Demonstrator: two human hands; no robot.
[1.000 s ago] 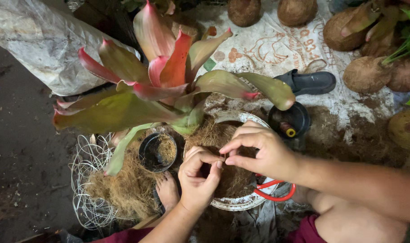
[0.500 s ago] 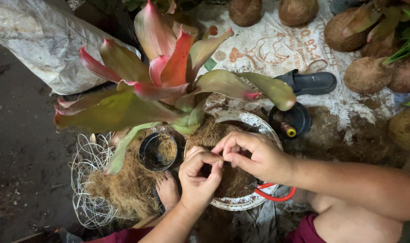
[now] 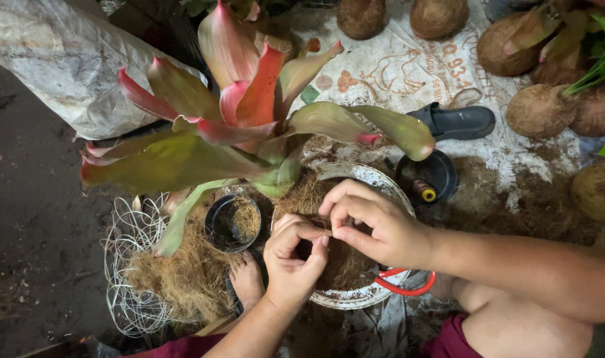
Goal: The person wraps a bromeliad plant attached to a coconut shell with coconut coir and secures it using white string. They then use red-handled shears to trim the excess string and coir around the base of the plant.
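My left hand (image 3: pixel 290 257) and my right hand (image 3: pixel 374 224) meet fingertip to fingertip over a round white bowl (image 3: pixel 363 174) packed with brown coconut fibre. Both pinch a thin brown strand between thumb and fingers; it is too fine to tell what it is. A large bromeliad (image 3: pixel 249 132) with red-tipped green leaves stands just behind the bowl, its base touching the fibre. Red-handled scissors (image 3: pixel 407 286) lie at the bowl's near right rim, partly under my right wrist.
A small black pot (image 3: pixel 233 222) and a white wire basket (image 3: pixel 127 265) with loose fibre sit to the left, a bare foot (image 3: pixel 247 282) beside them. A black dish holding a thread spool (image 3: pixel 425 192), a dark sandal (image 3: pixel 458 122), round husk balls (image 3: pixel 538 109) and a white sack (image 3: pixel 57 59) surround the spot.
My right hand has shifted slightly left toward my left hand, and the fingertips have drawn closer together. The plant and bowl have not moved.
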